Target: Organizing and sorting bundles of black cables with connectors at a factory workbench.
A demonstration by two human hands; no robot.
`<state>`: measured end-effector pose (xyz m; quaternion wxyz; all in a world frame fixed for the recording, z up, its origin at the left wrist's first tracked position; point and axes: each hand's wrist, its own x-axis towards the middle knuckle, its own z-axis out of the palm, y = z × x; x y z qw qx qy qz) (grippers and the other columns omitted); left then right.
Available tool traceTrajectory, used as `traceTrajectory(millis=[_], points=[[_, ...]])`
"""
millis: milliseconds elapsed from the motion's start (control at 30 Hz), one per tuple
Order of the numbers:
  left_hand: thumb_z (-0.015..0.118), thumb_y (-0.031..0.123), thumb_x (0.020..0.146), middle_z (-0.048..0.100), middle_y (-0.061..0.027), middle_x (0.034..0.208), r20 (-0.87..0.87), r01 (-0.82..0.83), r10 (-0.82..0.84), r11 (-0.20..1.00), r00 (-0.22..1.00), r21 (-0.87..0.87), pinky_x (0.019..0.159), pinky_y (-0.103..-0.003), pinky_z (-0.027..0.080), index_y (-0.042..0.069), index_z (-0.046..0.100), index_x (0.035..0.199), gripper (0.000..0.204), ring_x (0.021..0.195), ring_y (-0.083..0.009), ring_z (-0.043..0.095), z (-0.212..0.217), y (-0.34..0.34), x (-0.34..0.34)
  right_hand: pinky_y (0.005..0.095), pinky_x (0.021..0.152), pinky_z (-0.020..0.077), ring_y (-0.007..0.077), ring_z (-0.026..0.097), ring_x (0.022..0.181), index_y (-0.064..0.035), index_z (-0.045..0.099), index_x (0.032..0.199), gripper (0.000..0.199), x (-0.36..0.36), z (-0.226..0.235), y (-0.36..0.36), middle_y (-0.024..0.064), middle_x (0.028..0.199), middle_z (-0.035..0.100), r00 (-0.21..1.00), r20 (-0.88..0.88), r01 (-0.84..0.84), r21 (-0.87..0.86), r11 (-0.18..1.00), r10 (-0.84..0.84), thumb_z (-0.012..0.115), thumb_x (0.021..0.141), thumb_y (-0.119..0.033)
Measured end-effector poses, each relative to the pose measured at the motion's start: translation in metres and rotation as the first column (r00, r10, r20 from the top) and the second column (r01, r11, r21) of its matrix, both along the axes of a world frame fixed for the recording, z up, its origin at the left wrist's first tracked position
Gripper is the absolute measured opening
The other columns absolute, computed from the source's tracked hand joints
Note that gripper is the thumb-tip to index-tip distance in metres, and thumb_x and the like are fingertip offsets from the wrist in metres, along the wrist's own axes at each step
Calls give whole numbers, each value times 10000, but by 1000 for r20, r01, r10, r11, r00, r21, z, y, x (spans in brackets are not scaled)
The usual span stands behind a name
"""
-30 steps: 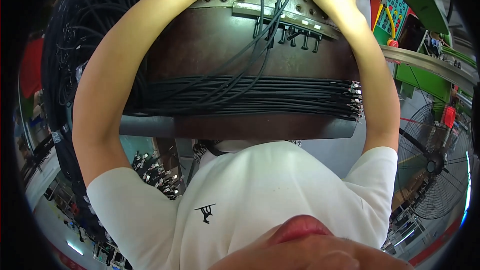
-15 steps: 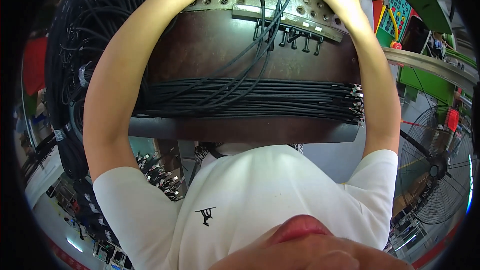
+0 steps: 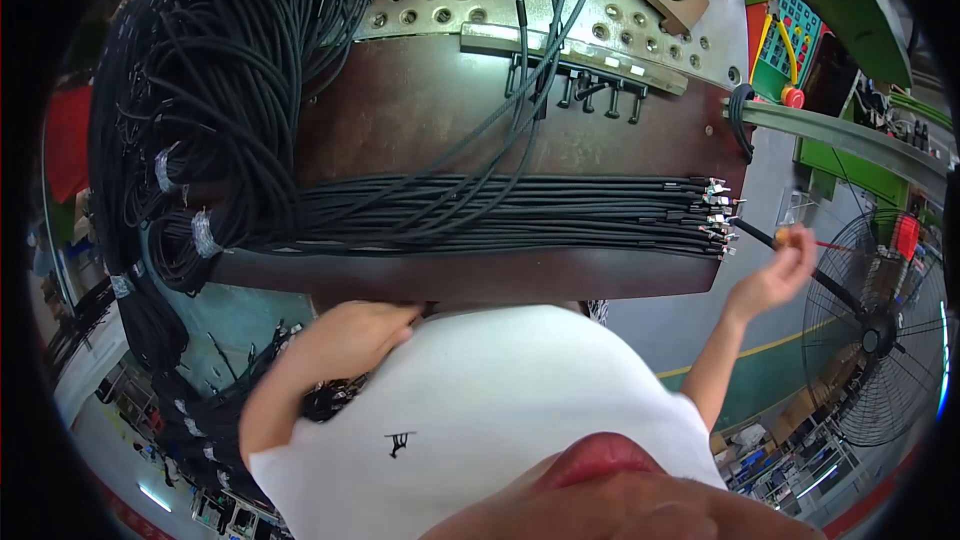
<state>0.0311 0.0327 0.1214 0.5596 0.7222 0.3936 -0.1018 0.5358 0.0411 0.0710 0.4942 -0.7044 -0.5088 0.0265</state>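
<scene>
My left hand (image 3: 362, 333) is down at the front edge of the dark brown table (image 3: 420, 120), close to my white shirt. Its fingers are loosely stretched toward the right, with nothing visible in them. My right hand (image 3: 770, 278) is raised off the table's right end, near the tips of the cables. Motion blurs its fingers, and a small orange-brown spot shows by the fingertips; I cannot tell whether they hold anything. Black cables (image 3: 500, 212) lie in a flat row along the front of the table. Bare metal connectors (image 3: 720, 217) end them on the right.
A big coiled heap of black cables (image 3: 250, 50) hangs at the left. Several cables run up over a metal fixture bar (image 3: 590, 62) with black pins, beside a perforated steel plate (image 3: 430, 10). A metal rail (image 3: 850, 127) and a standing fan (image 3: 876, 336) are at the right.
Both hands have come back from the far steel plate. The left is now at the near table edge, the right beyond the connector ends. The cable row appears slightly shifted.
</scene>
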Motion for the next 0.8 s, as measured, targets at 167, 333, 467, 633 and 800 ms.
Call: traceTrajectory(millis=[167,333,467,633,800], points=[[630,227,864,666,-199,1026,-317,-386,511,840,799,380,857,-483,481,26,667,1065,286,959,-396,620,-90,-38,-36,388,983,433,278,567,1092,23,573,1208,322,-26,-107,-109,147,1175,623,923,178,-179,-588,789,342,612,911,-97],[611,195,857,664,-200,1050,-193,-281,522,692,831,665,869,-493,475,31,677,1054,265,975,-404,615,-111,-31,-28,401,932,458,307,573,1056,22,572,1205,318,-43,-107,-95,156,1167,621,951,11,-253,-543,801,308,620,905,-74],[589,240,879,647,-227,1117,-328,-294,520,788,789,541,935,-482,447,34,675,1096,311,1067,-401,589,-111,-33,-29,404,951,451,319,566,1069,26,569,1212,328,-41,-106,-87,173,1173,613,906,162,-276,-472,837,390,616,898,-55],[572,218,878,652,-234,1099,-294,-271,528,746,797,608,880,-477,484,22,680,1045,279,1020,-409,611,-114,-38,-31,443,862,490,394,601,1007,-2,638,1095,253,-48,-98,-77,194,1071,651,931,114,-261,-456,851,346,627,843,-27],[569,166,864,690,-193,984,-366,-122,432,767,824,630,808,-476,510,42,708,983,221,922,-391,646,-126,-31,-36,413,917,470,360,588,1045,25,592,1170,308,-38,-99,-86,196,1126,634,931,124,-192,-631,752,342,624,869,-37]])
